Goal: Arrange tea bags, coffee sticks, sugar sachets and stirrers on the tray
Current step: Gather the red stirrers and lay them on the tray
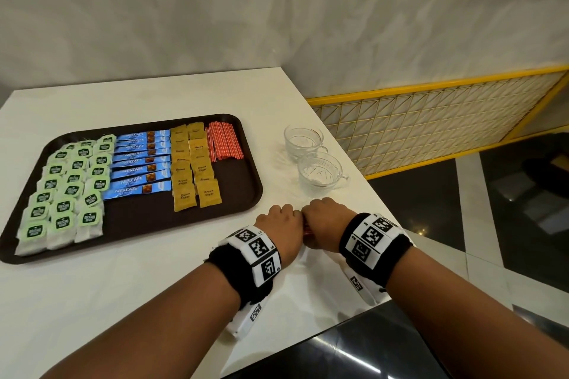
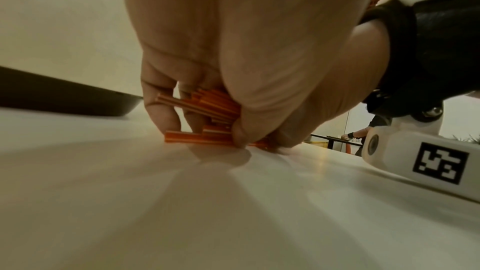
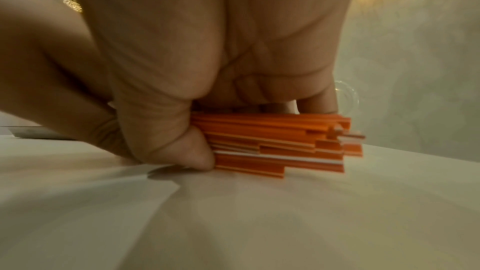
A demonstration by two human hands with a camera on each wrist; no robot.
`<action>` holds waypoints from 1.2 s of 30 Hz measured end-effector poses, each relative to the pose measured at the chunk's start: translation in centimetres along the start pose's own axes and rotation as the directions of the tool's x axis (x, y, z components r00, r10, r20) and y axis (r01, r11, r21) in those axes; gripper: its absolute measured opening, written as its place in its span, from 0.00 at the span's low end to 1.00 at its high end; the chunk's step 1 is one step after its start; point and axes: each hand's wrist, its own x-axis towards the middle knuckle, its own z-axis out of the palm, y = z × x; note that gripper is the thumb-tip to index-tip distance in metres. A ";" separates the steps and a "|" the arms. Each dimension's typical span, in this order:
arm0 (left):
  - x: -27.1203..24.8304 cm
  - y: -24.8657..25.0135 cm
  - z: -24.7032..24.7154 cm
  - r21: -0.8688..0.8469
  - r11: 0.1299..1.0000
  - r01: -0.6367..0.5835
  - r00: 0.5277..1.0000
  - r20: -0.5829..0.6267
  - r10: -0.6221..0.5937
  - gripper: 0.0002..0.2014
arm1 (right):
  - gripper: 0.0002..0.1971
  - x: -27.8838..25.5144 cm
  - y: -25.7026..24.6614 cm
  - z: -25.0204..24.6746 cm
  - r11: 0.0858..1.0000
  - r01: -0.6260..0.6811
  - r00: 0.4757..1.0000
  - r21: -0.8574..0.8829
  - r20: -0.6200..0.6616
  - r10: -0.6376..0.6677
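A dark brown tray (image 1: 243, 203) lies on the white table. It holds rows of green tea bags (image 1: 66, 191), blue coffee sticks (image 1: 140, 163), brown sugar sachets (image 1: 194, 169) and a group of orange stirrers (image 1: 223, 141). Right of the tray, both hands meet on the table over a second bundle of orange stirrers (image 3: 275, 143) (image 2: 207, 118). My left hand (image 1: 281, 224) curls its fingers and thumb around one end of the bundle. My right hand (image 1: 323, 221) grips the other end. In the head view the hands hide almost all of this bundle.
Two clear glass cups (image 1: 303, 140) (image 1: 320, 174) stand just beyond my hands near the table's right edge (image 1: 381, 203). A yellow-framed mesh panel (image 1: 431, 126) stands past that edge. The table's near edge drops to dark glossy floor.
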 end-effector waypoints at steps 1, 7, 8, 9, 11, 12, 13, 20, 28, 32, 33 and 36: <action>0.0 0.0 0.0 -0.003 1.000 0.000 1.000 0.005 0.000 0.15 | 0.14 0.0 0.1 0.0 1.000 0.001 1.000 0.007 0.001 -0.001; 0.1 -0.5 0.2 0.001 0.999 -0.046 0.999 -0.001 0.046 0.15 | 0.13 -0.3 0.4 -0.1 0.997 0.028 1.000 0.068 -0.008 -0.027; 0.1 -0.7 0.3 0.004 0.999 -0.052 0.999 0.000 0.052 0.15 | 0.13 -0.4 0.4 0.0 0.997 0.041 0.999 0.070 -0.011 -0.040; 0.1 -1.0 0.3 0.013 0.998 -0.057 0.998 0.000 0.057 0.15 | 0.13 -0.5 0.4 0.1 0.996 0.054 0.998 0.070 -0.011 -0.054; 0.2 -1.6 0.3 0.037 0.996 -0.077 0.997 -0.010 0.077 0.15 | 0.13 -0.7 0.3 0.2 0.995 0.078 0.997 0.062 -0.016 -0.077; 0.2 -1.9 0.3 0.051 0.994 -0.093 0.995 -0.019 0.094 0.15 | 0.13 -0.8 0.2 0.2 0.994 0.088 0.996 0.057 -0.022 -0.087; 0.2 -2.3 0.2 0.061 0.992 -0.109 0.993 -0.026 0.111 0.14 | 0.13 -0.9 0.1 0.2 0.994 0.097 0.995 0.055 -0.034 -0.096; -0.9 -5.1 -2.2 -0.134 0.981 -0.144 0.986 0.060 0.153 0.11 | 0.12 -0.9 -0.9 -0.6 0.962 0.190 0.981 0.196 -0.081 -0.178; -4.4 -10.1 -5.7 -0.638 0.762 -0.112 0.987 -0.158 0.013 0.13 | 0.12 0.1 -3.7 -2.3 0.834 0.264 0.957 0.484 -0.241 -0.163; -6.0 -12.3 -5.9 -0.903 0.418 -0.103 0.976 -0.173 -0.132 0.32 | 0.17 0.2 -6.0 -3.0 0.584 0.318 0.944 0.747 -0.307 -0.122; -6.2 -12.4 -5.7 -0.918 0.386 -0.096 0.981 -0.152 -0.119 0.33 | 0.14 0.3 -6.6 -3.2 0.518 0.327 0.943 0.791 -0.306 -0.129; -6.5 -11.7 -4.9 -0.956 0.277 -0.094 0.994 -0.106 -0.030 0.29 | 0.03 0.7 -8.8 -3.7 0.379 0.367 0.930 0.849 -0.320 -0.183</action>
